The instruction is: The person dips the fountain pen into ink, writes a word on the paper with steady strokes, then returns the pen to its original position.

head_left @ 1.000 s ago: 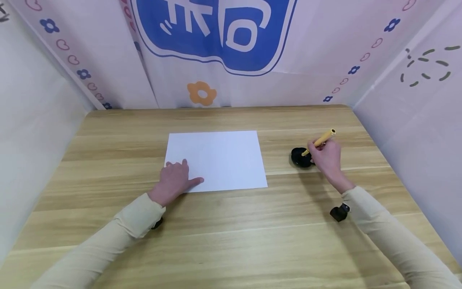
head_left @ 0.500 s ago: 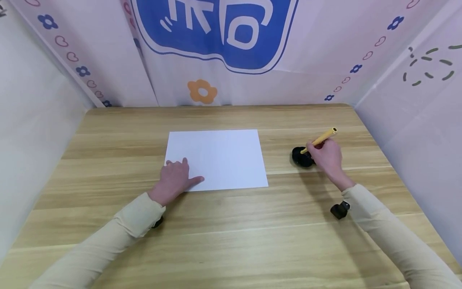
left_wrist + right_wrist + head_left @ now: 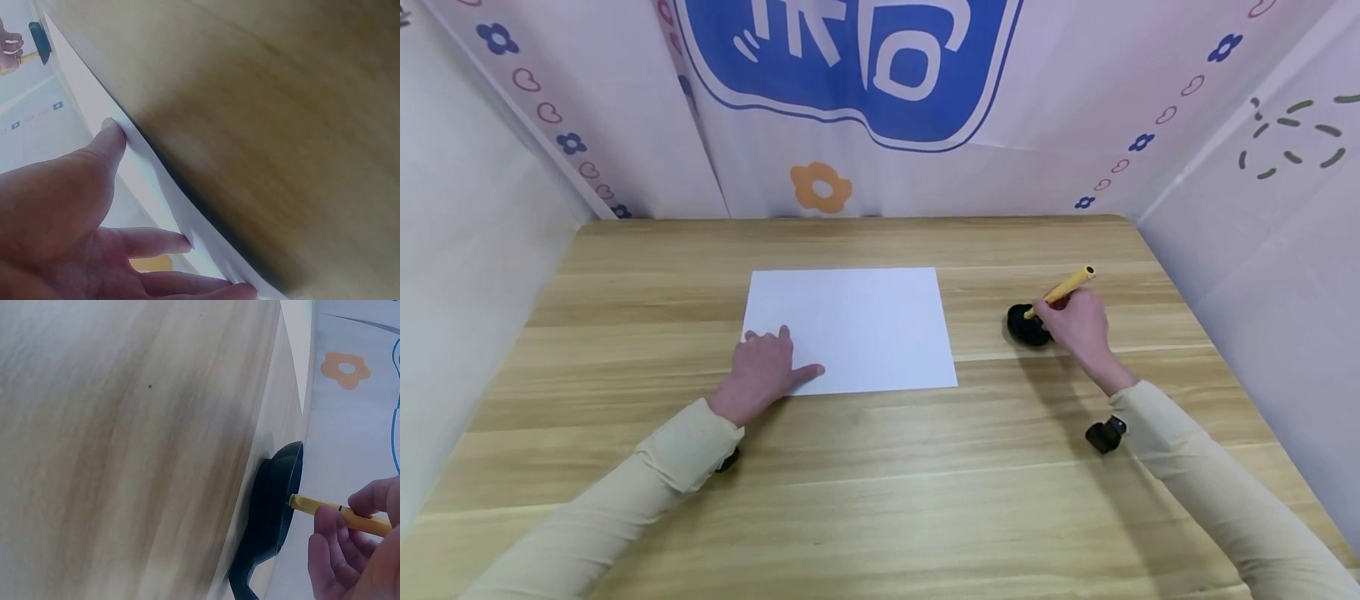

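Note:
My left hand (image 3: 763, 371) presses on the lower left corner of a blank white sheet of paper (image 3: 872, 325), fingers spread and thumb stretched along the near edge. In the left wrist view, the left fingertips (image 3: 178, 242) touch the paper's surface. At the right, my right hand (image 3: 1081, 325) pinches a slim yellow brush (image 3: 1071, 286) like a pen, its top end tilted up and to the right. The brush's lower end is down in a small black dish (image 3: 1026, 327), so its tip is hidden. The right wrist view shows the dish (image 3: 269, 506) side-on with a handle-like extension.
Everything rests on a wood-grain table (image 3: 880, 492). A white printed cloth backdrop (image 3: 925, 183) rises behind its far edge, with white side walls left and right. Black wrist cameras (image 3: 1105, 435) hang under both beige sleeves (image 3: 1210, 483).
The right hand and brush shift very slightly over the black dish, the brush's tip staying in it. The left hand and paper keep their places; the head view tilts a little.

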